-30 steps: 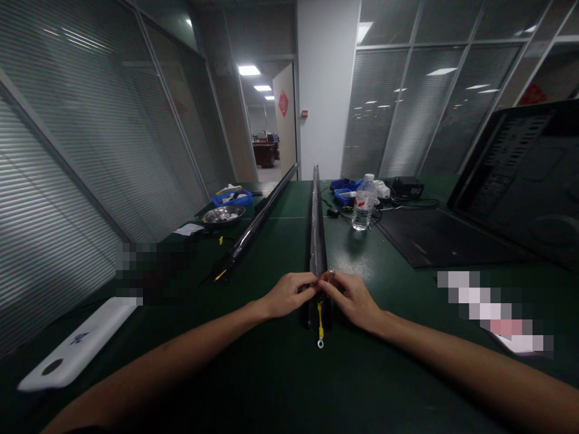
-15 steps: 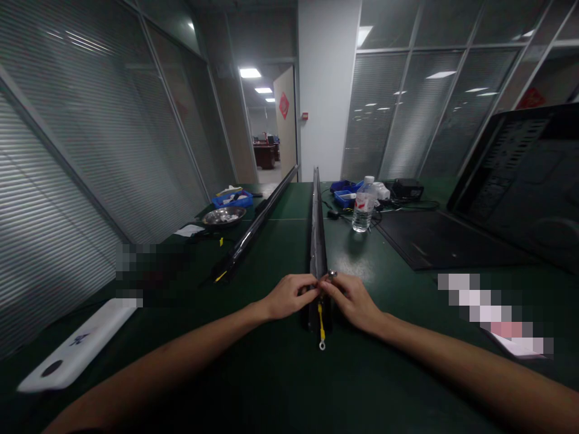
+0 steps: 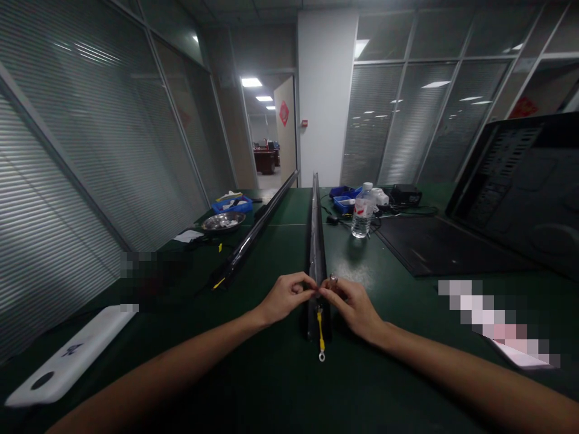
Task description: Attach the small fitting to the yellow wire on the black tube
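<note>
A long, narrow dark rail [image 3: 317, 241] runs away from me down the middle of the table. Over its near end my left hand [image 3: 287, 296] and my right hand [image 3: 355, 304] meet, thumbs and index fingers pinched together. Whatever sits between the fingertips is too small to make out. Just below them a short yellow wire [image 3: 321, 325] lies along the rail's end, with a metal ring terminal [image 3: 321, 356] at its tip. A ring shows on a finger of my right hand.
A second dark rail [image 3: 256, 232] lies slanted to the left, near a metal bowl [image 3: 224, 222] and a blue tray [image 3: 232, 205]. On the right stand a water bottle [image 3: 362, 212], a black mat [image 3: 446, 244] and a large black panel [image 3: 520, 193]. A white board [image 3: 72, 355] lies front left.
The view has tilted up slightly, so everything sits a little lower. Both hands stay pinched at the same place on the rail, with their fingers slightly shifted.
</note>
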